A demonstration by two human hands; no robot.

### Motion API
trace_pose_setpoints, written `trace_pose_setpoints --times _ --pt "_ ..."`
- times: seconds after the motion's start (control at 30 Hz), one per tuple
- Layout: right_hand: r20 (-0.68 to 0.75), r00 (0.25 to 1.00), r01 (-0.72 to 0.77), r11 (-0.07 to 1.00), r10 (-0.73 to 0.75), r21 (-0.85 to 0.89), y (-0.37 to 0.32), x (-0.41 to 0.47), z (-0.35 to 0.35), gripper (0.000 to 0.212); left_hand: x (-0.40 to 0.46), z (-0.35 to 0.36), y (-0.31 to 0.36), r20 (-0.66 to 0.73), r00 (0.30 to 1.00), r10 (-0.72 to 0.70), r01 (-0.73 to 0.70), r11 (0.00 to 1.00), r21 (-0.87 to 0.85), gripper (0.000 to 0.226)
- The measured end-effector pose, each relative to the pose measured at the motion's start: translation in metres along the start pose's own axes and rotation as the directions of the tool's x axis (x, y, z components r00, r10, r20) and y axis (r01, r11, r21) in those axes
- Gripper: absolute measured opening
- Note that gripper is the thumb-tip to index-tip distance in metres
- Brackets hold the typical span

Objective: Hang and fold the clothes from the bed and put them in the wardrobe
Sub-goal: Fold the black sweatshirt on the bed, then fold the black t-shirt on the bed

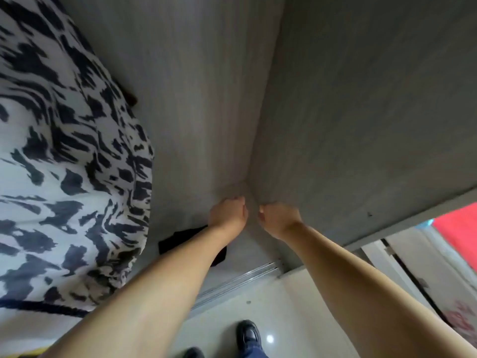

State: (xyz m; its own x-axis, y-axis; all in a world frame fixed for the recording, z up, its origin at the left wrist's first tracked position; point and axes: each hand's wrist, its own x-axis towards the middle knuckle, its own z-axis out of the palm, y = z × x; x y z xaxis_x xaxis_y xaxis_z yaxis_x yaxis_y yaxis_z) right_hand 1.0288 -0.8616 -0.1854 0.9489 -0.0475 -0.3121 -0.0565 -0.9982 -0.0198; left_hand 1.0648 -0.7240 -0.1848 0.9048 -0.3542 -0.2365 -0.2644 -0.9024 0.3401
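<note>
**Wardrobe interior: both hands low in the rear corner**

The black-and-white patterned garment (67, 156) hung inside the wardrobe (361, 112), filling the left side of the compartment. A small black cloth item (178, 241) lay on the wardrobe floor, partly hidden beneath the left forearm.

The left hand (228, 213) and right hand (280, 218) were close together in the rear corner, just above the floor, both with fingers curled. Whether either held anything could not be determined; nothing was visible between the fingers.

The sliding-door track (240, 280) ran along the front edge. A black shoe (247, 334) stood on the glossy floor outside.

Recommended procedure, as a judgement: if an item is being placed, press it flat into the corner, square to both panels, and keep it apart from the hanging garment's hem. Withdraw both arms without dragging the black cloth item.
</note>
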Motion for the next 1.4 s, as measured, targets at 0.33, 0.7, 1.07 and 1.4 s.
trace_pose_setpoints --times 0.33,0.7,1.07,1.4 --pt "-0.182 0.937 -0.289 0.954 0.299 0.078 0.058 -0.132 -0.119 0.035 -0.048 -0.111 0.123 0.06 0.872 0.486 -0.488 0.849 0.204 0.028" --pt "-0.147 0.78 -0.615 0.789 0.609 0.002 0.182 -0.321 -0.13 0.031 -0.15 -0.088 0.317 0.154 0.568 0.809 -0.822 0.546 0.161 0.034" --pt "-0.15 0.531 -0.82 0.55 0.834 0.16 0.343 -0.543 -0.104 0.038 -0.26 -0.01 0.541 0.187 0.379 0.906 -0.923 0.354 0.152 0.031" --pt "-0.035 0.338 -0.911 0.337 0.94 0.239 0.434 -0.689 -0.039 0.042 -0.323 0.074 0.684 0.277 0.214 0.937 -0.973 0.179 0.147 0.035"
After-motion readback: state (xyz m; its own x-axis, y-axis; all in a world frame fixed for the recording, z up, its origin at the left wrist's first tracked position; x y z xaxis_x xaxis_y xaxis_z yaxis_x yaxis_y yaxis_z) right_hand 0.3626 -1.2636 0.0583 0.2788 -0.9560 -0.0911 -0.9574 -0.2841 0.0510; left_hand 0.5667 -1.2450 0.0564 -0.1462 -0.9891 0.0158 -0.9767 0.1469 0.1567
